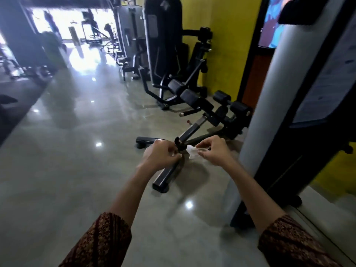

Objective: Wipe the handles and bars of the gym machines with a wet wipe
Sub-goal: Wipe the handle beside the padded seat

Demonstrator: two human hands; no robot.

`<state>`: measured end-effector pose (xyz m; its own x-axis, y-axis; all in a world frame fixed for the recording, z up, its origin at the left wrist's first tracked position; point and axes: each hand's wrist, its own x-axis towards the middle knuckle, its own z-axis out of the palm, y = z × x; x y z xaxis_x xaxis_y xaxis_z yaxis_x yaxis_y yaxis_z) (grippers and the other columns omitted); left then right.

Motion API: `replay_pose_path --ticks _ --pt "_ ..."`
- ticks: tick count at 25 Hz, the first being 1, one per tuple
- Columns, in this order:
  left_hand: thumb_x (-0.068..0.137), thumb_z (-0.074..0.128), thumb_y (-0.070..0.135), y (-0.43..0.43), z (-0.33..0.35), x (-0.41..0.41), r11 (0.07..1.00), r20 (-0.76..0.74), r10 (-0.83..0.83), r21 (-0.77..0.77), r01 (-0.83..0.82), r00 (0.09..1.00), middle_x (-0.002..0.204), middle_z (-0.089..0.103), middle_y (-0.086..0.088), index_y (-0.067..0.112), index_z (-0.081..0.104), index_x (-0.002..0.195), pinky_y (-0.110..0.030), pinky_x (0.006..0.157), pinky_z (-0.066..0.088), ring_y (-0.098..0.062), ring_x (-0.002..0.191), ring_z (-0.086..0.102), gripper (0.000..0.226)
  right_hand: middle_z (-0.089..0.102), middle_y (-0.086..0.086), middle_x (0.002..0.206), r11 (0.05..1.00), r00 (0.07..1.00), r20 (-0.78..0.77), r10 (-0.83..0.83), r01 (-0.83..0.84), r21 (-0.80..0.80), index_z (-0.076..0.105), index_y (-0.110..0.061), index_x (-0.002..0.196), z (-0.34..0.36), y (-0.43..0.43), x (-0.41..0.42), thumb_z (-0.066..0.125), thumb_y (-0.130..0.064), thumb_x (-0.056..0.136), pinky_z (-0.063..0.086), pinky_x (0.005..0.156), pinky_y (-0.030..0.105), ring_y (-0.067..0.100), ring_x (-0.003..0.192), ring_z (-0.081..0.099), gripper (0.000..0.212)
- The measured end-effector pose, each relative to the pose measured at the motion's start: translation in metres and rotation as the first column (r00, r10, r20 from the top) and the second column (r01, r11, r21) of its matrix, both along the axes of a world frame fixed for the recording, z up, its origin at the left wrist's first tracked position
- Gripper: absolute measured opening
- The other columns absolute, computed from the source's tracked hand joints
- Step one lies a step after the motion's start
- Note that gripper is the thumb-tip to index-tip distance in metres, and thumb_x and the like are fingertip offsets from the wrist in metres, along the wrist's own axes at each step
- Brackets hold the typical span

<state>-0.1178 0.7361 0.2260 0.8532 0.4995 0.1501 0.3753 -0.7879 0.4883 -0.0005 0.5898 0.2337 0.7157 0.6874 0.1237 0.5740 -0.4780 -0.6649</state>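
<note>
Right hand [213,151] pinches wet wipe [193,151] mid-air, near bench frame [169,174]; left hand [161,155] fingers curled, contents unclear. Wipe's bunched small, so it prob. slips or tears.

A single wide-angle view looks from the person's head, forward and down along both outstretched forearms. The left hand [161,154] and right hand [213,151] sit near the middle of the frame, close to the lens. The polished floor [86,151] fills the lower half and runs away towards 11 o'clock. A row of gym machines [163,54] recedes at 12 o'clock, and a grey upright column [269,112] stands very near at 2 o'clock. Edges bend with the lens.
</note>
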Motion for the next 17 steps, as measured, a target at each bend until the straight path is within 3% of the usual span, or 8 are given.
replay_pose_path --ticks 4,8,11,13,15,17 --pt "0.077 0.067 0.033 0.078 0.0 0.01 0.999 0.002 0.024 0.031 -0.024 1.0 0.086 0.07 0.003 0.023 0.071 0.088 -0.026 0.063 0.045 -0.017 0.076 0.062 0.015 0.071 0.012 0.095 0.999 0.999 -0.016 0.038 -0.037 0.032 0.071 -0.002 0.099 -0.006 0.089 0.016 0.067 -0.004 0.08 0.036 0.065 0.007 0.007 0.08 0.058 0.019" --pt "0.078 0.067 0.037 0.157 -0.004 0.028 1.0 0.037 0.022 0.02 -0.023 0.999 0.069 0.055 0.01 0.021 0.071 0.088 -0.023 0.061 0.034 -0.01 0.069 0.052 0.019 0.069 0.01 0.103 0.996 0.995 -0.044 0.093 -0.092 0.016 0.069 -0.002 0.104 -0.012 0.173 0.035 0.067 -0.005 0.081 0.044 0.075 0.016 0.011 0.087 0.061 0.023" --pt "0.071 0.064 0.049 0.217 -0.01 0.035 0.999 -0.008 0.04 -0.015 -0.04 0.999 0.077 0.064 0.005 0.022 0.071 0.088 -0.026 0.062 0.042 -0.018 0.076 0.061 0.032 0.068 0.008 0.102 0.994 0.992 -0.067 0.105 -0.104 0.015 0.068 -0.003 0.105 -0.016 0.237 0.048 0.067 -0.007 0.082 0.043 0.076 0.016 0.01 0.088 0.059 0.024" --pt "0.064 0.057 0.053 0.257 -0.016 0.04 0.995 -0.021 0.086 -0.058 -0.087 0.996 0.087 0.069 0.0 0.023 0.071 0.088 -0.032 0.071 0.051 -0.02 0.078 0.063 0.041 0.069 0.007 0.101 0.993 0.989 -0.09 0.12 -0.12 0.008 0.07 -0.007 0.103 -0.022 0.279 0.056 0.068 -0.008 0.081 0.045 0.078 0.018 0.011 0.092 0.059 0.022" --pt "0.07 0.063 0.048 0.294 -0.023 0.046 0.99 -0.017 0.122 -0.063 -0.123 0.992 0.09 0.07 0.0 0.022 0.071 0.089 -0.035 0.075 0.052 -0.02 0.079 0.064 0.033 0.069 0.007 0.102 0.988 0.984 -0.1 0.151 -0.153 -0.019 0.072 -0.012 0.101 -0.031 0.32 0.068 0.068 -0.011 0.081 0.047 0.089 0.029 0.018 0.102 0.058 0.02" --pt "0.074 0.065 0.045 0.329 -0.032 0.058 0.987 -0.021 0.15 -0.051 -0.151 0.988 0.089 0.07 -0.001 0.019 0.07 0.088 -0.036 0.075 0.052 -0.021 0.08 0.065 0.03 0.069 0.009 0.103 0.984 0.979 -0.109 0.172 -0.175 -0.02 0.071 -0.012 0.101 -0.038 0.358 0.083 0.067 -0.01 0.082 0.047 0.093 0.031 0.02 0.105 0.057 0.019"
